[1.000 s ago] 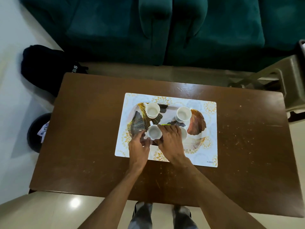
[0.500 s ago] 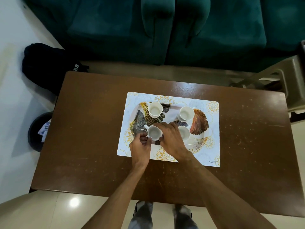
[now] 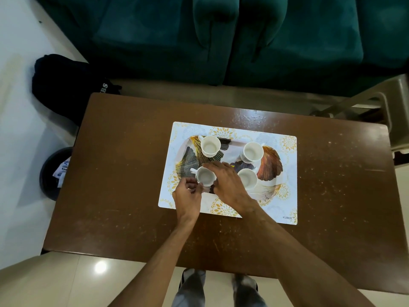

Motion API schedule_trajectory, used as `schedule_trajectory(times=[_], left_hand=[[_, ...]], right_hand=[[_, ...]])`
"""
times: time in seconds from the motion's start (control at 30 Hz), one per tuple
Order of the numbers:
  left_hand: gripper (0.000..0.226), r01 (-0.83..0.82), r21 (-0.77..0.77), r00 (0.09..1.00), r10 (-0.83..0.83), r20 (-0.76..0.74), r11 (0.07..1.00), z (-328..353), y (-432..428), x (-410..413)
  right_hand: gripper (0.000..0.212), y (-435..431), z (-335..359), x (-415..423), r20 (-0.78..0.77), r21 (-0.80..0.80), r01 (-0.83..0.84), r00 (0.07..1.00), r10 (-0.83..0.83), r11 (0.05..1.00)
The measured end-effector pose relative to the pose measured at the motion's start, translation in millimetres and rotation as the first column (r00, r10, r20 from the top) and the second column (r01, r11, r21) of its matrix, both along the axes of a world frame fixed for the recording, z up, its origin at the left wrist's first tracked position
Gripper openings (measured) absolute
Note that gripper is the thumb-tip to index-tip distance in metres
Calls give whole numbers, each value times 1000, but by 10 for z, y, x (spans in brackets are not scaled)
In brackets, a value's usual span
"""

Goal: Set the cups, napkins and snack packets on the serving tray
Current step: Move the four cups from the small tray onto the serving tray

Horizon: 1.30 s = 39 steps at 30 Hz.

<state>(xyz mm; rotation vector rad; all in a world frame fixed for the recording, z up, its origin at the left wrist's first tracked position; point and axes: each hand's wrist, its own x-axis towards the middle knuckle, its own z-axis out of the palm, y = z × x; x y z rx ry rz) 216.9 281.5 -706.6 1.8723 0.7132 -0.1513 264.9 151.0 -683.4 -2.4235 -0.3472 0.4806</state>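
Note:
A leaf-patterned serving tray [image 3: 271,159] lies on a white floral placemat [image 3: 285,196] on the brown table. Four white cups stand on it: back left [image 3: 210,146], back right [image 3: 253,151], front right [image 3: 247,178] and front left [image 3: 205,176], whose handle points left. My right hand [image 3: 229,183] curls around the right side of the front left cup, index finger behind it. My left hand [image 3: 188,194] sits at the tray's near left rim, fingertips pinched together at that cup's base on something pale that I cannot make out. A small yellow bit shows beside my right hand.
The brown table [image 3: 124,185] has bare wood on both sides of the placemat. A green sofa [image 3: 221,36] stands behind it, a black bag [image 3: 62,85] and a dark bin [image 3: 52,173] on the floor at left, a plastic chair [image 3: 389,103] at right.
The front left cup has turned so its handle points left. My left hand has drawn back slightly toward the tray's near rim. My right hand stays around the cup.

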Motion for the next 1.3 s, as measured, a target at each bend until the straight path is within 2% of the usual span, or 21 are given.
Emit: schedule_trajectory(times=[0.37, 0.6, 0.93, 1.07, 1.13, 1.2, 1.3], left_hand=[[18, -10, 1, 1000, 10, -26, 1000, 9, -40, 12], [19, -8, -57, 999, 5, -53, 998, -15, -129, 0], [16, 28, 3, 998, -27, -63, 1000, 41, -109, -2], [15, 28, 133, 997, -38, 72, 991, 145, -37, 198], [23, 63, 177, 989, -86, 122, 982, 181, -20, 400], [31, 113, 212, 980, -144, 136, 971, 183, -28, 635], [38, 188, 236, 972, -215, 95, 953, 152, -68, 935]], right_hand=[[60, -29, -55, 15, 17, -39, -17, 1000, 18, 999], [66, -131, -121, 33, 26, -84, -29, 999, 31, 996], [62, -194, -146, 33, 46, -78, -26, 998, 30, 997], [56, -215, -94, 157, 65, 35, 158, 985, -160, 987], [49, -185, -91, 289, 88, 76, 281, 954, -287, 957], [46, -132, -102, 435, 98, 82, 355, 927, -362, 931], [47, -63, -157, 610, 61, 30, 370, 927, -371, 929]])
